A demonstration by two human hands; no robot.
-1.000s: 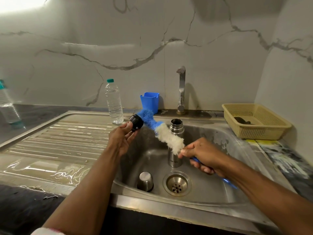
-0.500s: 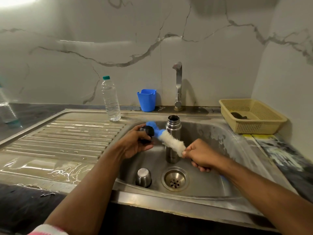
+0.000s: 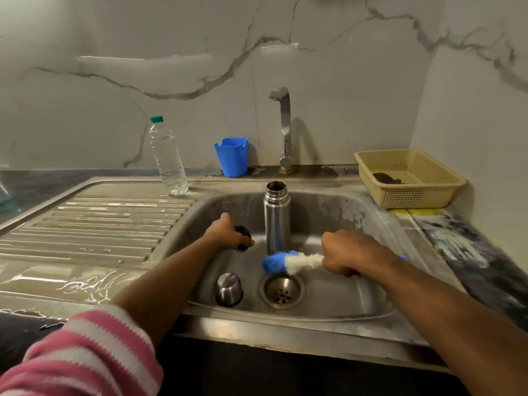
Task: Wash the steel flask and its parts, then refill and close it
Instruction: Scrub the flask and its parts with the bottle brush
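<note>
The open steel flask stands upright in the middle of the sink. My left hand grips the black stopper low in the basin, left of the flask. In my right hand is a bottle brush, blue at the tip and white behind; it lies level above the drain and points left. The steel cup lid sits upside down at the sink's front left.
A tap rises behind the sink. A blue plastic holder and a clear water bottle stand at the back. A wet ribbed drainboard lies left. A beige basket sits back right.
Both hands have dropped into the basin. The brush came off the stopper and swung down to lie level above the drain. The stopper moved down beside the flask.
</note>
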